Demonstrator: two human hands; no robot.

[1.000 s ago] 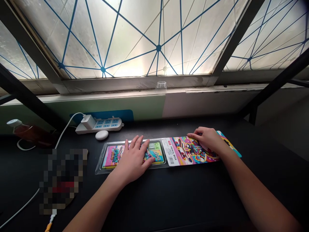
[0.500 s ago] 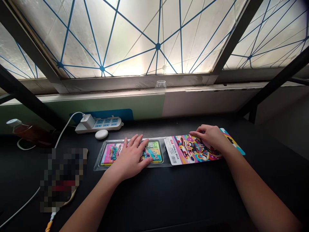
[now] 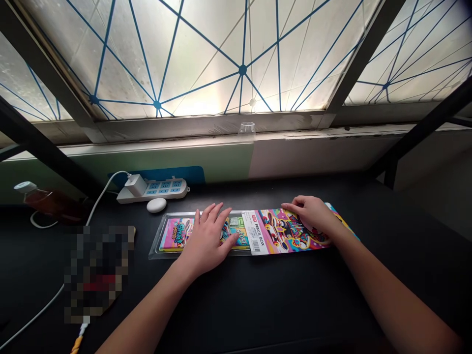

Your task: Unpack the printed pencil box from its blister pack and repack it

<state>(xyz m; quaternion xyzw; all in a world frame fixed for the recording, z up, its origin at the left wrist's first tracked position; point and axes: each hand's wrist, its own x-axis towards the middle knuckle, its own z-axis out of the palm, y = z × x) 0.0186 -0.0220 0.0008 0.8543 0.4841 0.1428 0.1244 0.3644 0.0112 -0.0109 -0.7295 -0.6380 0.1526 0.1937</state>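
So on my feed I've got the left hand (image 3: 208,241) palm down with the fingers spread over a colourful flat box (image 3: 177,234), which sits in a clear plastic tray (image 3: 154,250) on the black worktop (image 3: 265,305). My right hand (image 3: 309,215) is on the bright printed card (image 3: 278,233) marked PENCIL BOX, fingers bunched near its far edge; can't tell if I'm really pinching it or just pressing down. The card lies flat, its left end overlapping the tray's right end. Behind the tray there's a small white oval thing (image 3: 157,205) just beside a power strip (image 3: 165,189) with a white adapter (image 3: 135,185) plugged in. A white-capped bottle (image 3: 55,204) is over at far left, lying tilted or leaning, hard to say.
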